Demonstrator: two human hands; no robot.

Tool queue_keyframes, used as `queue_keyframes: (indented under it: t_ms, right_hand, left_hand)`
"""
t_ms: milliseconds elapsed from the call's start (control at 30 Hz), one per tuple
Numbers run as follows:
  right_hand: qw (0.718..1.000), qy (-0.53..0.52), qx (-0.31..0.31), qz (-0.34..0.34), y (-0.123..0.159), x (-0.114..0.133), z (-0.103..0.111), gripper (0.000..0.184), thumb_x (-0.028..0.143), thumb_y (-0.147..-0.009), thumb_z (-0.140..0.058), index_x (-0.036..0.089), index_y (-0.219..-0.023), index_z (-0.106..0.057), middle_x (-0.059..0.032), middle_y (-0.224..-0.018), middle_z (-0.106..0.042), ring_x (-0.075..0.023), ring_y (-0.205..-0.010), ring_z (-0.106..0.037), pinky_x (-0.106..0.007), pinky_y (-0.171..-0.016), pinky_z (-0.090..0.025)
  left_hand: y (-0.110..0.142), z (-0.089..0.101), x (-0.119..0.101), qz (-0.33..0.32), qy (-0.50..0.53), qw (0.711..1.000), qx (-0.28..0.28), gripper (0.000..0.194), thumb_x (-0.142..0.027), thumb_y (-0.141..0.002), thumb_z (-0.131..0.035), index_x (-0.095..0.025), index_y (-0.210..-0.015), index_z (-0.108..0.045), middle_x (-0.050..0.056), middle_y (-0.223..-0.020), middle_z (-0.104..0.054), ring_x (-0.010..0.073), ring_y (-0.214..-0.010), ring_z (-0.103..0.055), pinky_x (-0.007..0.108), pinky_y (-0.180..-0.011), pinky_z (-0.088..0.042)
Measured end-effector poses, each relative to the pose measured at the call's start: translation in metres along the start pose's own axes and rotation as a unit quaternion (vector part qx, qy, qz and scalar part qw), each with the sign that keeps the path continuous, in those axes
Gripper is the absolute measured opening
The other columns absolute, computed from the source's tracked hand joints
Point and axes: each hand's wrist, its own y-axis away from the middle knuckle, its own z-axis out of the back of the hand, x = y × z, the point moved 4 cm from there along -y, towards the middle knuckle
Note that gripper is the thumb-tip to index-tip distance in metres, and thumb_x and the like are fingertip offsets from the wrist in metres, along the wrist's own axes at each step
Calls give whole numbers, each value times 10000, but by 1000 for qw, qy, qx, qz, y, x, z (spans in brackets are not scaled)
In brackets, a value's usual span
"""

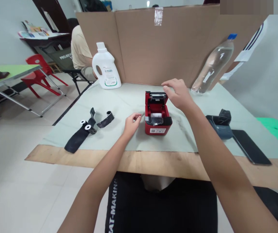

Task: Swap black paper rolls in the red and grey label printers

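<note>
A small red and black receipt printer (pixel 157 130) stands on the cloth in front of me with its lid (pixel 149 97) raised. Inside the red bay lies a white paper roll (pixel 156 115), and a dark, shiny strip of paper (pixel 157 121) hangs over the front edge. My right hand (pixel 176 92) is at the lid's upper right corner, fingers stretched out and thumb by the edge; whether it touches I cannot tell. Just left of the printer, my left hand (pixel 132 124) has its fingers curled together, with nothing visible in them.
Dark paper strips with small rolls (pixel 87 128) lie at left. A white jug (pixel 107 69) and a water bottle (pixel 214 66) stand before a cardboard screen (pixel 153 48). At right are a dark blue device (pixel 220 126) and a black phone (pixel 251 147). A seated person (pixel 80 48) is behind the screen.
</note>
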Motion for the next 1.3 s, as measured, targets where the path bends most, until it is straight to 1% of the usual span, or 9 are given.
queue_keyframes:
  t_ms: [100,333,500,633,800,900,1067,1200,1300]
  right_hand:
    - [999,44,5,-5,2,-6,-17,405,384,-1076,-467,199,-1264,-774,-174,-1379,-731,-386,-1321,-588,-584,-1113,-415]
    - [998,5,36,46,67,2,-27,533,409,-1134,-343,213,-958,-807,-120,-1099,-825,-307,-1069,-742,-489,-1021,-480]
    - [999,-35,-2,28,97,-8,-36,615,508,-1149,-275,180,-1414,-723,-144,-1257,-831,-346,-1176,-758,-529,-1070,-520]
    - [998,-56,-33,26,105,-13,-48,668,555,-1141,-250,161,-1518,-636,-161,-1291,-819,-355,-1216,-747,-557,-1103,-526]
    - [997,-53,-51,19,109,-12,-54,671,568,-1121,-303,139,-1533,-613,-186,-1286,-813,-380,-1224,-735,-606,-1134,-513]
    - [993,-108,-44,-1,115,-21,-57,630,556,-1112,-353,175,-1558,-583,-175,-1345,-793,-366,-1305,-710,-615,-1184,-496]
    - [968,-225,-55,-99,131,-46,-65,760,653,-988,-603,247,-1622,-499,-172,-1661,-567,-404,-1543,-530,-643,-1215,-488]
    - [956,-277,77,-51,134,-38,-67,958,511,-860,-820,308,-1693,-393,-139,-1628,-607,-396,-1399,-662,-568,-1094,-599]
    - [965,-244,87,-40,131,-40,-51,972,416,-828,-839,293,-1689,-406,-139,-1496,-712,-380,-1205,-754,-542,-981,-641]
  left_hand:
    - [1,0,-2,5,-6,1000,6,169,-289,-934,-636,-201,-978,-775,35,-886,-782,206,-849,-688,338,-845,-547]
    - [6,4,-9,-32,1,999,11,289,-351,-1003,-557,-196,-1141,-758,79,-1018,-782,229,-938,-705,361,-855,-564]
    - [13,3,-26,-194,-26,979,60,424,-405,-1084,-450,-240,-1404,-674,131,-1442,-692,266,-1250,-664,439,-1042,-556]
    - [20,-2,-38,-263,-73,955,115,445,-422,-1134,-362,-249,-1336,-719,119,-1491,-689,290,-1361,-619,520,-1179,-480]
    - [19,-6,-42,-249,-52,963,93,440,-481,-1133,-392,-231,-1169,-753,131,-1334,-753,298,-1237,-687,524,-1117,-523]
    - [20,-11,-33,-227,-25,968,101,469,-564,-1109,-439,-240,-1341,-686,157,-1466,-681,325,-1343,-643,534,-1123,-533]
    - [24,-24,-9,-104,15,982,155,1227,-730,-859,-783,-263,-1758,-90,237,-1833,-173,434,-1665,-319,605,-1281,-417]
    - [29,-36,-18,-74,65,971,217,1415,-637,-804,-891,-269,-1755,90,230,-1790,-316,390,-1646,-392,586,-1331,-373]
    - [24,-45,-37,-101,83,965,225,1382,-630,-804,-894,-267,-1759,36,217,-1750,-397,382,-1610,-454,586,-1315,-407]
